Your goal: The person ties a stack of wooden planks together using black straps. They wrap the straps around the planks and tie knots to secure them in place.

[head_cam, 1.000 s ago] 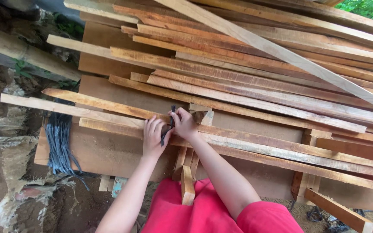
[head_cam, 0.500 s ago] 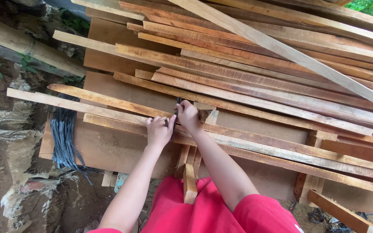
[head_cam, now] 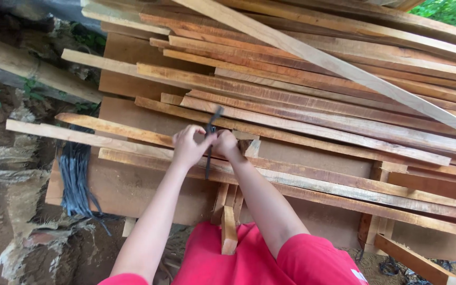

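Note:
My left hand [head_cam: 188, 146] and my right hand [head_cam: 226, 143] meet over a stack of long reddish wooden slats [head_cam: 312, 113]. Both pinch a thin dark strap [head_cam: 210, 138] that runs up from between the hands and also hangs a little below them. The strap crosses a pale slat [head_cam: 106, 141] lying across the front of the pile. My fingers hide where the strap meets the wood.
A bundle of dark straps [head_cam: 75, 177] hangs off the left end of a flat brown board [head_cam: 133, 187]. One long pale plank [head_cam: 339, 66] lies diagonally over the pile. Bamboo pole [head_cam: 27, 66] and bare earth lie at left; short wooden offcuts [head_cam: 229, 221] stand near my red-clothed legs.
Both hands have stayed together on the strap. Its upper end now sticks up higher above my fingers, and the view has shifted slightly.

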